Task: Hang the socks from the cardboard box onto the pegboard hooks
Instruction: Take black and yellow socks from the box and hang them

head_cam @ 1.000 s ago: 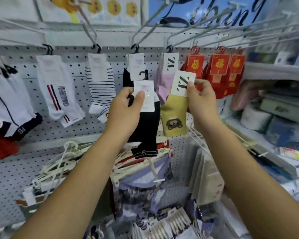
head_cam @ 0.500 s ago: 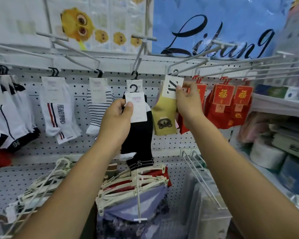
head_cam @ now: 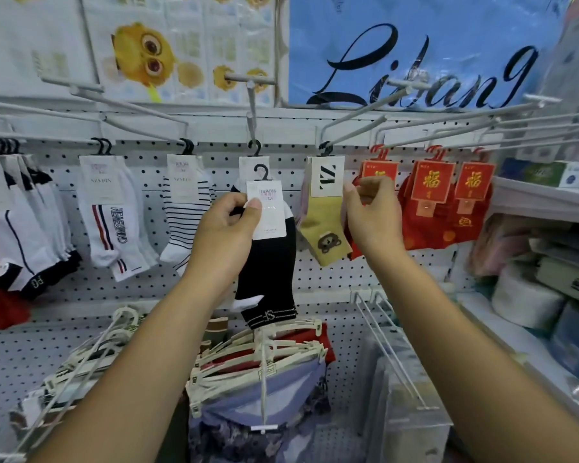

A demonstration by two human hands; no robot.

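My left hand [head_cam: 226, 228] pinches the white card label of a pair of black socks [head_cam: 269, 275] and holds them up in front of the pegboard [head_cam: 141, 289]. Their small black hanger hook [head_cam: 262, 172] sits just below a peg hook [head_cam: 254, 128] where another pair hangs. A yellow pair with a bear face [head_cam: 323, 228] and a black-and-white label hangs from the neighbouring peg hook [head_cam: 351, 123]. My right hand [head_cam: 373, 215] is just right of that label, fingers curled, with nothing between them. The cardboard box is out of view.
White, striped and black-toed socks [head_cam: 114, 225] fill the hooks to the left, and red packs [head_cam: 435, 202] hang to the right. Long bare peg hooks [head_cam: 482, 128] jut forward overhead. Hangers with garments [head_cam: 261, 365] hang below, and shelves with boxes [head_cam: 549, 282] stand on the right.
My right hand lifted the yellow socks onto the peg hook and then drew back to the right, off the label. My left hand kept hold of the black socks. The view tilted upward.
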